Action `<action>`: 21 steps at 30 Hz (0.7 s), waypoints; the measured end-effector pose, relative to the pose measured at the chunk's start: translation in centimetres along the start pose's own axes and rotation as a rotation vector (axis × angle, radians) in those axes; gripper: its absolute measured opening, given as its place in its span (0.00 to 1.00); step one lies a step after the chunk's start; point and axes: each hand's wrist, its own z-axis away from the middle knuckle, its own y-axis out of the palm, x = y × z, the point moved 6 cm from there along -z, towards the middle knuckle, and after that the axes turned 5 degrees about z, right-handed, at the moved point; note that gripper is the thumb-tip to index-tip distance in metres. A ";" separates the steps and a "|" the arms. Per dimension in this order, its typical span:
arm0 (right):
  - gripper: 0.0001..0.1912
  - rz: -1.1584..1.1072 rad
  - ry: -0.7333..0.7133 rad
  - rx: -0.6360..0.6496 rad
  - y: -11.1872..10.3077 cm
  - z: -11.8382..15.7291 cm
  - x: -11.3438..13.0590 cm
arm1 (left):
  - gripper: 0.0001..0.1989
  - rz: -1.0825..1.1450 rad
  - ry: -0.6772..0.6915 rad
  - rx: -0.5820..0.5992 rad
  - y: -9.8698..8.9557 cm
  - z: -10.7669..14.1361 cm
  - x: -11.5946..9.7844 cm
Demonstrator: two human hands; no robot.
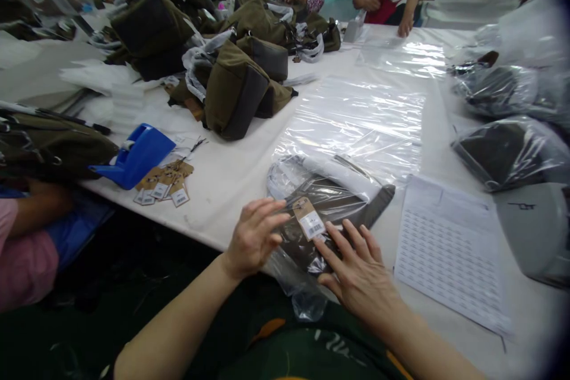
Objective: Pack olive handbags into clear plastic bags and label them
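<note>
- Our left hand and right hand lie open, fingers spread flat, unclenched.
- Between them, a paper tag rests on a dark bag.
- Its plastic wrap looks soft and slippery; we'd hold the firmer body.
- It lies at the near edge of the white table.

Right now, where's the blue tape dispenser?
In the head view, the blue tape dispenser sits toward the left on the white table, with the kraft hang tags just to its lower right and a dark olive bag to its left.
</note>
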 end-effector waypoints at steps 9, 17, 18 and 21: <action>0.42 -0.975 1.053 -0.160 3.7 4.4 -7.7 | 0.24 0.719 -1.199 -0.234 4.8 0.5 15.4; 0.41 -1.622 1.079 -0.461 6.8 4.6 -7.7 | 0.21 0.857 -0.996 -0.063 5.3 -7.2 10.7; 0.39 -1.695 1.034 -0.488 7.2 4.9 -7.8 | 0.20 0.842 -0.918 -0.058 4.9 -8.4 9.5; 0.32 -1.869 0.918 -0.503 8.0 5.5 -8.1 | 0.19 0.728 -0.672 -0.002 4.2 -11.9 5.3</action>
